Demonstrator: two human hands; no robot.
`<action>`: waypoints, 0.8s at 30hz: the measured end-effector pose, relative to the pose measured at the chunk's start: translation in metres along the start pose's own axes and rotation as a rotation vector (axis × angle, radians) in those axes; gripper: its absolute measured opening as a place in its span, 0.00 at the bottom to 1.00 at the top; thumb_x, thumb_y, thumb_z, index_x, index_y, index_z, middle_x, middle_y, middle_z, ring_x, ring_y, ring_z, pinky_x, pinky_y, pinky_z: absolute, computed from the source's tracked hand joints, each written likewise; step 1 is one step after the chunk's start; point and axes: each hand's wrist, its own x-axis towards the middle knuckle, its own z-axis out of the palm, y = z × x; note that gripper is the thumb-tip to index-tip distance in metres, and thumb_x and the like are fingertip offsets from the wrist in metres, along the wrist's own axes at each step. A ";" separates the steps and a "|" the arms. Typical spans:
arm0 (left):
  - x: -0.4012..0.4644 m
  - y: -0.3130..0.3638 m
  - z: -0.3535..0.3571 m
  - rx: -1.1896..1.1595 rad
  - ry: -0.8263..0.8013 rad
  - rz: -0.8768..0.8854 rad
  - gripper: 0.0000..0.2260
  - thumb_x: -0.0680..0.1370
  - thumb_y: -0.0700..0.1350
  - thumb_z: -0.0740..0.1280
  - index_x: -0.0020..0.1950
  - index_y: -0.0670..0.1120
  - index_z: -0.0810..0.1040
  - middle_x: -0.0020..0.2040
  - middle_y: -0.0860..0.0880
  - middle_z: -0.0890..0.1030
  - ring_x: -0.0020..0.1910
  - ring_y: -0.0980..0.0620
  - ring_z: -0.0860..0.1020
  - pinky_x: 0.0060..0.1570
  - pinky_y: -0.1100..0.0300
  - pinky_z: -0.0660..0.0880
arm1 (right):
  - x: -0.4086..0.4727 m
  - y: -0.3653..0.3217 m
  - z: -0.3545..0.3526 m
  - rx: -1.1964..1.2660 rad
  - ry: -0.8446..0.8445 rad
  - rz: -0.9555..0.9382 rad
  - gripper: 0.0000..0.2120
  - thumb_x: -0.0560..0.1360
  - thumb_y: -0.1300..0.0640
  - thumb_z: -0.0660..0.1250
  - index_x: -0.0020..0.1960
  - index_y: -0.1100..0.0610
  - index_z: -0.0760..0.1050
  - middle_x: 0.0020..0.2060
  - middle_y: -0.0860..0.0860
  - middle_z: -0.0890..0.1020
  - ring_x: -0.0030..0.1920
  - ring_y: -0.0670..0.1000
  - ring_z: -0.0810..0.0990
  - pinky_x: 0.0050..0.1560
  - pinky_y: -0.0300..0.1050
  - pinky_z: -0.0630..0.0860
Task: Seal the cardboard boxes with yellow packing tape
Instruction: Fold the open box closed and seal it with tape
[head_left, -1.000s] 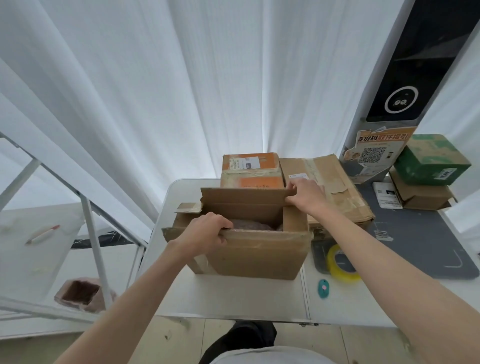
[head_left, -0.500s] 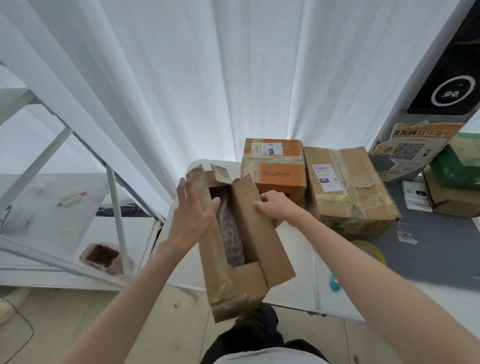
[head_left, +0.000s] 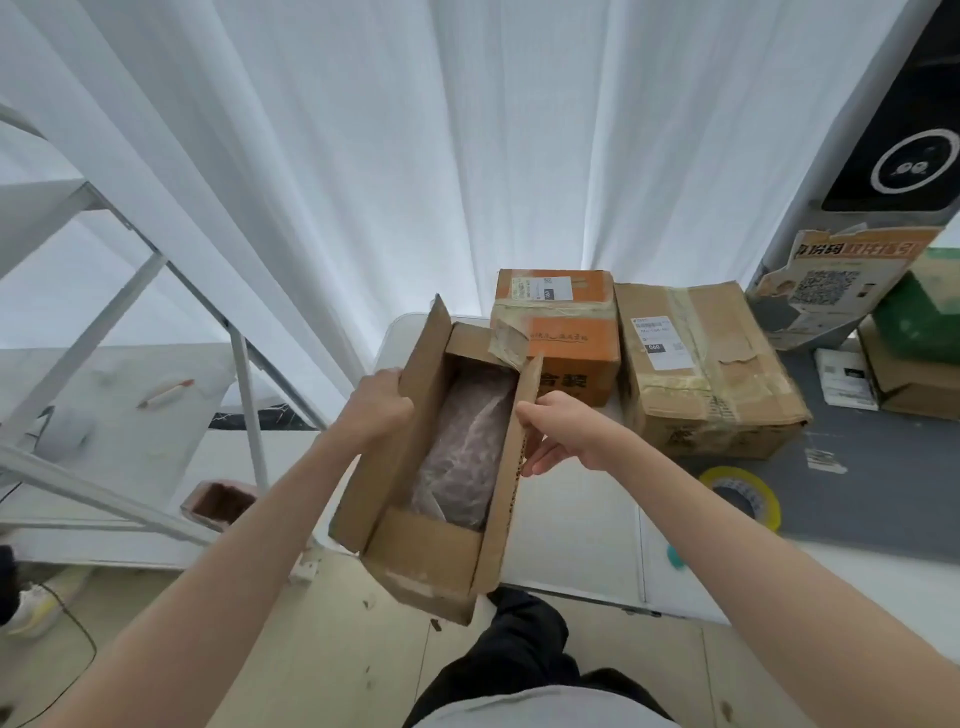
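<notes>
I hold an open brown cardboard box (head_left: 431, 551) lengthwise in front of me, at the table's near-left corner. Its long flaps stand up and a wrapped, bubble-padded item (head_left: 467, 447) lies inside. My left hand (head_left: 376, 408) grips the left flap near its top. My right hand (head_left: 569, 434) pinches the edge of the right flap. A roll of yellow packing tape (head_left: 743, 493) lies flat on the grey mat to the right, apart from both hands.
An orange taped box (head_left: 558, 332) and a larger brown taped box (head_left: 701, 374) stand at the back of the white table (head_left: 571, 525). More boxes and a green one (head_left: 914, 322) sit far right. A small teal object (head_left: 675, 557) lies near the table's front edge. A white metal frame (head_left: 130, 291) stands left.
The box was turned from sideways on the table to lengthwise and drawn toward me. Both flaps now stand wider apart, showing more of the wrapped item. My view shifted left.
</notes>
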 end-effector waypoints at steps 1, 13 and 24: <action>0.002 0.006 0.000 0.023 -0.003 0.040 0.12 0.78 0.35 0.59 0.57 0.45 0.77 0.48 0.45 0.80 0.43 0.48 0.79 0.39 0.57 0.75 | -0.006 0.003 -0.002 0.042 -0.023 0.019 0.11 0.82 0.55 0.62 0.54 0.63 0.75 0.40 0.59 0.87 0.38 0.59 0.87 0.32 0.42 0.81; 0.054 0.094 0.030 0.394 -0.096 0.395 0.22 0.80 0.36 0.62 0.73 0.51 0.74 0.64 0.46 0.80 0.57 0.44 0.79 0.60 0.48 0.78 | -0.038 0.069 -0.049 0.716 0.335 0.216 0.18 0.79 0.48 0.66 0.63 0.59 0.72 0.50 0.63 0.83 0.44 0.61 0.87 0.39 0.48 0.84; 0.101 0.107 0.038 0.352 -0.021 0.503 0.20 0.80 0.33 0.62 0.69 0.48 0.79 0.68 0.44 0.79 0.62 0.42 0.78 0.63 0.50 0.76 | -0.024 0.061 -0.060 0.370 0.453 0.151 0.31 0.76 0.67 0.70 0.73 0.54 0.60 0.54 0.58 0.79 0.47 0.55 0.85 0.36 0.46 0.83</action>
